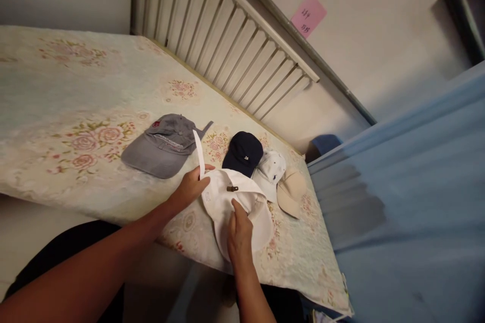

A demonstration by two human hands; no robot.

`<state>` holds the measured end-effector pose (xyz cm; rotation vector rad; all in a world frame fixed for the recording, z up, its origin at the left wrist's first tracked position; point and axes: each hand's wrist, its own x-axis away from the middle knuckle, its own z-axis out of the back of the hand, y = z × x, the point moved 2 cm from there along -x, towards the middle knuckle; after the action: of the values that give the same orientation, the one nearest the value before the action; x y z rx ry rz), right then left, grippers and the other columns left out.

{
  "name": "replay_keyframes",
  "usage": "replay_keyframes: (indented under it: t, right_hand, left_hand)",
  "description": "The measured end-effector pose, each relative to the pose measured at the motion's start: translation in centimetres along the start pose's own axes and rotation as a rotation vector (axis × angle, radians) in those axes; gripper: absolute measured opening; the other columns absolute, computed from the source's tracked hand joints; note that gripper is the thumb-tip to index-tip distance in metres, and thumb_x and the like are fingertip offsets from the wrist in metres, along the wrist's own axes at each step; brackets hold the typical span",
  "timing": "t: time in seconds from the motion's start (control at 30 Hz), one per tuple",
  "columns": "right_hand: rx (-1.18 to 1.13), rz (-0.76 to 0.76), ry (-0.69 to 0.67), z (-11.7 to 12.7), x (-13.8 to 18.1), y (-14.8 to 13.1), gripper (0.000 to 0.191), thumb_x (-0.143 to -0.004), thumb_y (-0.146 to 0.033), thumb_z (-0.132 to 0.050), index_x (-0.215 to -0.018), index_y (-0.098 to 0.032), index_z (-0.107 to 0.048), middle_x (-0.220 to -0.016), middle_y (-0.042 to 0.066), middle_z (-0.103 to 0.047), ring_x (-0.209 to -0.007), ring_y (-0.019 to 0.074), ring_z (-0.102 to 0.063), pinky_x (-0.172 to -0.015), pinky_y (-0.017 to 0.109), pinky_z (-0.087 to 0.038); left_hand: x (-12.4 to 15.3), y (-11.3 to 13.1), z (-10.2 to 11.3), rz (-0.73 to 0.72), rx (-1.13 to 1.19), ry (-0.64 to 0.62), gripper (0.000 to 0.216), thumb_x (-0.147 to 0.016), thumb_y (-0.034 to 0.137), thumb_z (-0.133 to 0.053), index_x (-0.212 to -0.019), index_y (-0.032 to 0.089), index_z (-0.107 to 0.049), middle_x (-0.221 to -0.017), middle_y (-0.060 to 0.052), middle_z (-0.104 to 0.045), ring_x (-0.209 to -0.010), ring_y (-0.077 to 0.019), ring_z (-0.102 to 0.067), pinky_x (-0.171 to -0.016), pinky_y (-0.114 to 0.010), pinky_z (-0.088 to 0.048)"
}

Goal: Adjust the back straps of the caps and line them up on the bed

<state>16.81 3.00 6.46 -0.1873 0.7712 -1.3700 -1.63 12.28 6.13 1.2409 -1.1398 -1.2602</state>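
Note:
A white cap [222, 199] lies upside down near the front edge of a floral-covered bed [76, 111]. My left hand [191, 186] pinches the cap's white back strap [199, 154], which stands up from the cap. My right hand [239, 234] presses on the cap's crown with its fingers curled, just below the small metal buckle [232, 189].
A grey cap [162, 145] lies to the left. A dark navy cap [242, 152], a white patterned cap [271, 169] and a beige cap [291, 192] lie in a row to the right. Behind stands a slatted headboard [227, 35]; a blue curtain [409, 186] hangs at right.

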Motion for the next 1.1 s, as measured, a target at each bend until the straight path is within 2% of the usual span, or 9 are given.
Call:
replay_keyframes:
  t: [0.13, 0.2, 0.33, 0.5, 0.63, 0.73, 0.83, 1.0, 1.1]
  right_hand:
    - [-0.103, 0.083, -0.301, -3.1, -2.7, -2.4, 0.032, -0.090, -0.016, -0.043, -0.115, -0.017, -0.062, -0.115, 0.010, -0.069, -0.105, 0.0201, -0.064, -0.094, 0.032, -0.050]
    - [-0.150, 0.151, -0.382, -4.0, -3.3, -3.5, 0.030, -0.090, -0.014, -0.040, -0.109, -0.020, -0.063, -0.106, 0.005, -0.070, -0.097, 0.0176, -0.065, -0.089, 0.030, -0.051]
    - [-0.121, 0.222, -0.359, -5.3, -3.7, -4.0, 0.031, -0.085, -0.008, -0.041, -0.105, -0.019, -0.062, -0.100, 0.005, -0.069, -0.096, 0.0179, -0.062, -0.089, 0.030, -0.049]
    - [-0.001, 0.283, -0.287, -6.5, -3.8, -3.0, 0.048, -0.085, -0.008, -0.040, -0.130, -0.019, -0.053, -0.128, 0.011, -0.060, -0.121, 0.0220, -0.053, -0.103, 0.039, -0.042]
    - [0.094, 0.274, -0.316, -7.3, -3.6, -2.3, 0.046, -0.087, -0.009, -0.041, -0.129, -0.021, -0.054, -0.133, 0.010, -0.058, -0.127, 0.0231, -0.049, -0.104, 0.042, -0.041]
    - [0.123, 0.258, -0.329, -7.6, -3.3, -1.8, 0.043, -0.087, -0.009, -0.043, -0.126, -0.021, -0.057, -0.136, 0.009, -0.056, -0.130, 0.0233, -0.046, -0.106, 0.043, -0.039]
    - [0.126, 0.244, -0.311, -7.9, -3.1, -1.3, 0.043, -0.086, -0.008, -0.043, -0.124, -0.021, -0.059, -0.138, 0.008, -0.055, -0.132, 0.0232, -0.045, -0.108, 0.044, -0.037]
    - [0.120, 0.271, -0.271, -8.3, -3.0, -1.0, 0.043, -0.086, -0.007, -0.042, -0.122, -0.020, -0.060, -0.135, 0.009, -0.057, -0.131, 0.0215, -0.046, -0.106, 0.041, -0.038]
    - [0.124, 0.270, -0.269, -8.2, -3.0, -1.2, 0.044, -0.085, -0.006, -0.042, -0.123, -0.020, -0.060, -0.136, 0.009, -0.057, -0.131, 0.0210, -0.046, -0.106, 0.041, -0.038]
  left_hand:
    - [0.1, 0.1, 0.1, -0.042, -0.022, 0.010, 0.042, -0.072, 0.025, -0.049, -0.109, 0.013, -0.063, -0.102, -0.008, -0.068, -0.093, -0.0240, -0.062, -0.085, -0.035, -0.047]
    - [0.1, 0.2, 0.2, -0.072, -0.030, 0.026, 0.042, -0.072, 0.023, -0.047, -0.110, 0.013, -0.063, -0.105, -0.009, -0.068, -0.096, -0.0243, -0.062, -0.089, -0.036, -0.046]
    - [0.2, 0.2, 0.4, -0.101, -0.070, 0.052, 0.042, -0.072, 0.021, -0.046, -0.110, 0.014, -0.063, -0.107, -0.008, -0.068, -0.096, -0.0239, -0.062, -0.091, -0.036, -0.045]
    - [0.2, 0.2, 0.7, -0.116, -0.106, 0.094, 0.036, -0.076, 0.026, -0.048, -0.107, 0.015, -0.064, -0.094, -0.005, -0.070, -0.078, -0.0197, -0.063, -0.077, -0.031, -0.048]
    - [-0.3, -0.1, 1.1, -0.118, -0.140, 0.154, 0.027, -0.076, 0.028, -0.048, -0.093, 0.017, -0.066, -0.075, -0.001, -0.066, -0.066, -0.0173, -0.059, -0.068, -0.029, -0.046]
    - [-1.0, -0.4, 1.6, -0.167, -0.116, 0.258, 0.017, -0.074, 0.025, -0.048, -0.081, 0.018, -0.063, -0.076, -0.001, -0.064, -0.074, -0.0185, -0.060, -0.073, -0.030, -0.046]
    - [-1.8, -0.6, 1.9, -0.157, 0.036, 0.278, 0.012, -0.075, 0.024, -0.050, -0.077, 0.019, -0.059, -0.079, -0.002, -0.063, -0.078, -0.0184, -0.060, -0.076, -0.031, -0.046]
    - [-2.8, -0.3, 2.5, -0.025, 0.611, 0.142, 0.018, -0.074, 0.025, -0.059, -0.090, 0.016, -0.057, -0.076, -0.001, -0.064, -0.063, -0.0127, -0.059, -0.062, -0.026, -0.045]
    - [-3.1, 0.3, 3.1, 0.030, 0.882, 0.027, 0.026, -0.072, 0.022, -0.064, -0.096, 0.015, -0.058, -0.069, 0.001, -0.061, -0.050, -0.0085, -0.050, -0.051, -0.023, -0.038]
